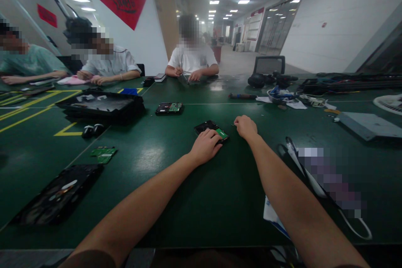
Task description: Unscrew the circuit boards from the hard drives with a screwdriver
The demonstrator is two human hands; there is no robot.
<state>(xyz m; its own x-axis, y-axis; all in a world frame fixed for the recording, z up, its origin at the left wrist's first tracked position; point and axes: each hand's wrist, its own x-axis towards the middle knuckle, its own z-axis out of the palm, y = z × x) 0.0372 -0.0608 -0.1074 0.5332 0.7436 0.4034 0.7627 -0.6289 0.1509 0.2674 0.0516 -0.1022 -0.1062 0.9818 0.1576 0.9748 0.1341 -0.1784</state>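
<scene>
A black hard drive (204,125) with a green circuit board on its face lies on the dark green table (176,192). My left hand (204,146) rests on its near side, fingers curled over the top and thumb by the right edge, steadying it. Just right of the drive, my right hand (246,127) is low over the table with its fingertips pinched together. A tiny speck shows at those fingertips, too small to name. Farther back, to the left, sits a second hard drive (168,108) with its board facing up.
At left are a loose green circuit board (104,154), a black drive casing (59,194), a black tray (100,106) and black earbuds (93,130). A screwdriver (242,96), a bowl (279,95) and a grey metal box (367,125) lie at right. Several people sit across the table.
</scene>
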